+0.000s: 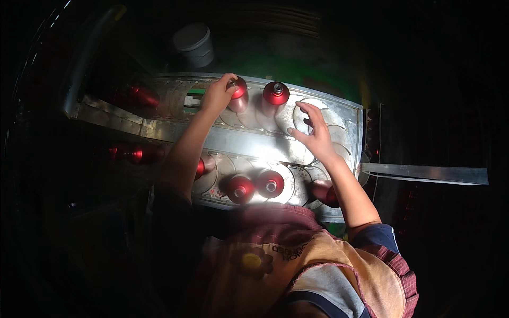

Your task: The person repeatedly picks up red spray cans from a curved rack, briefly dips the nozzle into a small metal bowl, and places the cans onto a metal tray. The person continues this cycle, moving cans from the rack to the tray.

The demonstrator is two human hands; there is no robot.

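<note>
On the far lane of a metal conveyor stand two red bottles with narrow necks. My left hand [216, 96] has its fingers closed around the top of the left red bottle [240, 95]. A short way to its right stands the other red bottle [275, 95], upright and untouched. To the right of that one, my right hand [316, 132] is held over the conveyor's crescent-shaped plates [335, 117]. Its thumb and fingers are spread, with nothing between them.
Along the near lane, close to my body, stand several red bottles [240, 188], one partly behind my right forearm. A metal divider [233, 142] separates the lanes. More red bottles [143, 96] sit in shadow at left. Beyond the conveyor is a white bucket [194, 44]; a metal bar [429, 173] juts out right.
</note>
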